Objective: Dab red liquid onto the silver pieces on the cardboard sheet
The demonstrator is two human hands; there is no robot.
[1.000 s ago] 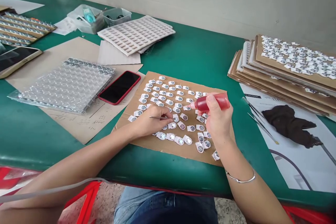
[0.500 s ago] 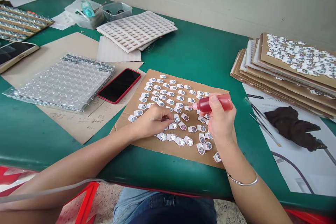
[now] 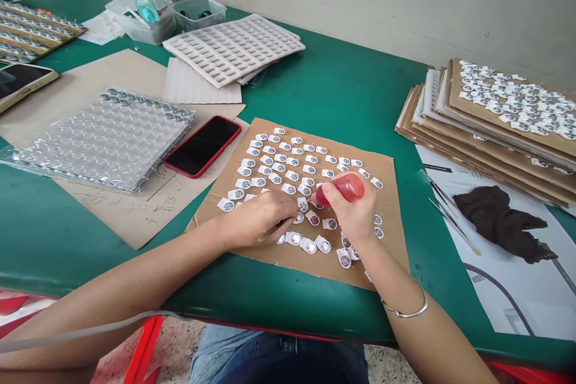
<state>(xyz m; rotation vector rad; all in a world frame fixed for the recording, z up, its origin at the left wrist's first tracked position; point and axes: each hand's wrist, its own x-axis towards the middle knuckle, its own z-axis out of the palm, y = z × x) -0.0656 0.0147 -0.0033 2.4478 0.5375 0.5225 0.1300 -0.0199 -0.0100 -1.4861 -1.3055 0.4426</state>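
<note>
A brown cardboard sheet lies on the green table, dotted with several small round silver pieces on white tabs. Over its left part is my left hand, fingers pinched on thin metal tweezers, their tips near a piece at the middle of the sheet. My right hand is wrapped round a red squeeze bottle. The bottle tilts left, its nozzle close to the same piece, just right of my left fingertips. One nearby piece looks reddish.
To the left are a red-edged phone and a clear plastic tray. White foam trays and plastic boxes sit behind. Stacked cardboard sheets, tweezers and a dark cloth are at the right.
My right hand has moved left and down with the red bottle, bringing its nozzle near my left fingertips. My left hand has shifted slightly, and the view has moved a little.
</note>
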